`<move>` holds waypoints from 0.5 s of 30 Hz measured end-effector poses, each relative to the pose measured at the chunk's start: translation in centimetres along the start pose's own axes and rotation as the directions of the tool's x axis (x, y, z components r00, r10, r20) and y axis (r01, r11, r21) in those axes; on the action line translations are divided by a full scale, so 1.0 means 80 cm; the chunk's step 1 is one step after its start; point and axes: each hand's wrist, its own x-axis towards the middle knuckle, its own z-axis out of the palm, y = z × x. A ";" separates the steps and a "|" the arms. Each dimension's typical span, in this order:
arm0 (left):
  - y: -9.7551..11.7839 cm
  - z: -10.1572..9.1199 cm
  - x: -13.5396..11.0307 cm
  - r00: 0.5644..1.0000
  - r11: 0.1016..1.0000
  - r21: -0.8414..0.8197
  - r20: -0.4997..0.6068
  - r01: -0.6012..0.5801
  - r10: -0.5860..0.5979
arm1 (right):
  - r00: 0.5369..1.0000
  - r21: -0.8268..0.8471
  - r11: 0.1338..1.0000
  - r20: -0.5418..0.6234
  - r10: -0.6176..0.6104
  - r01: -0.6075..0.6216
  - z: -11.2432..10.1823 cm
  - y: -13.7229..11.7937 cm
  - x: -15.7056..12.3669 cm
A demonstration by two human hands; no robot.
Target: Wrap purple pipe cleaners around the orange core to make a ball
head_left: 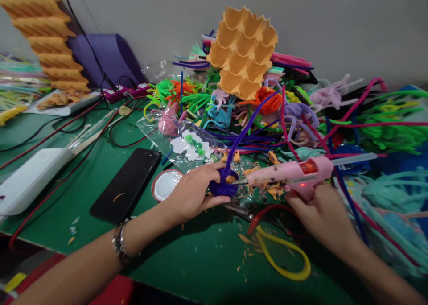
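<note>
My left hand (195, 191) is closed around a small purple coil (222, 188) of pipe cleaner, which has a brownish-orange spot at its centre. One long purple end (244, 131) stands up from the coil and leans right. In my right hand (323, 216) is a pink hot glue gun (287, 173), gripped by its handle, with a red light lit. A clear glue stick (356, 159) juts from its back. The metal nozzle points left and reaches the right side of the coil; whether it touches cannot be made out. Scissors (267, 218) with red and yellow handles lie below.
A black phone (126, 184), a round lid (166, 183) and a white power bank-like box (35, 180) lie left on the green table (197, 256). Behind are an orange egg carton (245, 51) and heaped pipe cleaners (197, 100). Red cables (50, 207) cross the left side.
</note>
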 end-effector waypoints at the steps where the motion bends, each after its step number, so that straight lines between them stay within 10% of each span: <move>1: 0.000 0.000 0.000 1.000 1.000 -0.001 -0.003 0.002 -0.002 | 1.000 0.001 1.000 0.003 -0.001 0.001 0.000 0.000 0.000; 15: -0.005 -0.004 -0.005 0.996 0.999 -0.032 -0.084 0.002 -0.005 | 1.000 -0.014 1.000 -0.011 -0.001 0.001 -0.002 0.001 0.003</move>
